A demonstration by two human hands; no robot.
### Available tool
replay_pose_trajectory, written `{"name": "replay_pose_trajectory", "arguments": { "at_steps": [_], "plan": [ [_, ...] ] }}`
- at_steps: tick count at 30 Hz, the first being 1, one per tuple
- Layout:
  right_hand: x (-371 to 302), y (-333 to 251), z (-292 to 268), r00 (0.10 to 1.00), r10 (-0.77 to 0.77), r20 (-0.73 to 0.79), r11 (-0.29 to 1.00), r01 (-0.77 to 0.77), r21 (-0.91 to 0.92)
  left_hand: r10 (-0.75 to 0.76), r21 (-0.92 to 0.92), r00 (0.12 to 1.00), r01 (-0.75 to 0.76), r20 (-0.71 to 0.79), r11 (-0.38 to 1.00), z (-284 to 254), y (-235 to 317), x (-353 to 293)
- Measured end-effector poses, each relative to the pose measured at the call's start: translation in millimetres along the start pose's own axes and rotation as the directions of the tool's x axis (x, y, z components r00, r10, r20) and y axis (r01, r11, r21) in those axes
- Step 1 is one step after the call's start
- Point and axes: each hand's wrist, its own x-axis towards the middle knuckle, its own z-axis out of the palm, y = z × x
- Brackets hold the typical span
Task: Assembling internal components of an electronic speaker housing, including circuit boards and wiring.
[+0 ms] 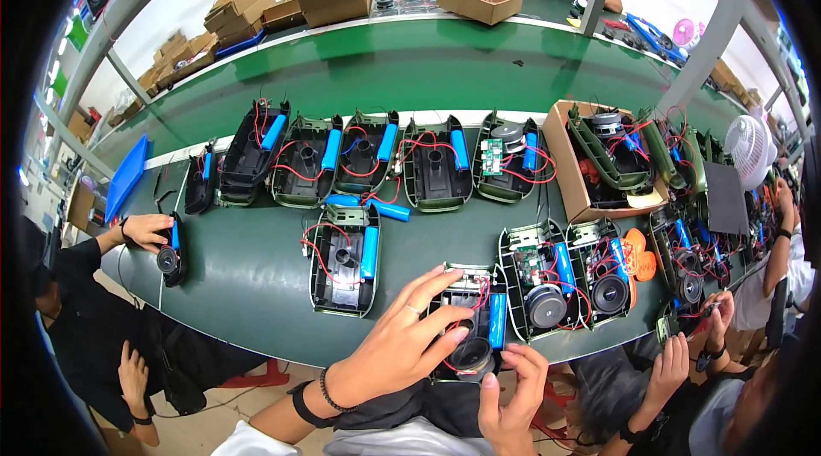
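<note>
In front of me at the near table edge lies a speaker housing (453, 278), its inside facing up, with a blue battery cell (498, 321), red wires and a round black speaker (472, 355) in its lower part. My left hand (402, 340), wearing a ring and wristbands, reaches over it with fingers spread, the fingertips over the speaker and the board at the top. By the lower right corner of the housing is my right hand (515, 396), thumb and fingers apart. Whether it touches the rim I cannot tell.
A row of open housings (436, 165) stands behind, with another housing (345, 259) and loose blue cells (376, 206) nearer. Housings with speakers (545, 306) and a cardboard box (569, 169) are right. Co-workers' hands (147, 232) work at left and right (671, 370).
</note>
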Motion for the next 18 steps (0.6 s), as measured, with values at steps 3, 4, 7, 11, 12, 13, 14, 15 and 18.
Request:
{"name": "replay_pose_trajectory", "arguments": {
  "at_steps": [3,4,7,11,12,13,14,15,18],
  "plan": [
    [9,-5,1,0.999,-0.051,-0.001,0.998,0.051,-0.047,-0.01,-0.031,1.0,0.01,-0.021,0.999,2,-5,-5],
    [10,-8,0,1.0,-0.008,0.007,1.0,0.008,0.007,-0.022,-0.073,0.999,0.02,-0.028,0.997,2,-7,-7],
    [10,-10,-4,0.997,0.057,0.057,0.993,-0.062,0.096,-0.064,-0.187,0.996,0.052,-0.057,0.981,2,-8,-14],
    [2,-3,4,0.997,0.077,0.03,0.991,-0.08,0.109,-0.02,-0.119,0.998,0.014,-0.053,0.993,-7,-6,-17],
    [2,-5,4,0.995,0.09,0.03,0.99,-0.093,0.102,-0.001,-0.094,0.998,-0.004,-0.058,0.996,-5,-5,-18],
    [2,-4,4,0.994,0.103,0.025,0.988,-0.105,0.111,0.018,-0.053,0.998,-0.021,-0.059,0.998,-2,-2,-17],
    [1,-3,2,0.995,0.104,0.01,0.99,-0.104,0.095,0.001,-0.104,0.998,-0.007,-0.056,0.995,4,-8,-21],
    [1,-4,2,0.995,0.101,0.001,0.991,-0.101,0.089,0.011,-0.107,0.998,-0.017,-0.056,0.994,9,-7,-23],
    [0,-6,2,0.997,0.065,-0.037,0.997,-0.063,0.042,-0.175,-0.327,0.982,0.144,-0.067,0.934,20,4,-24]
  ]
}}
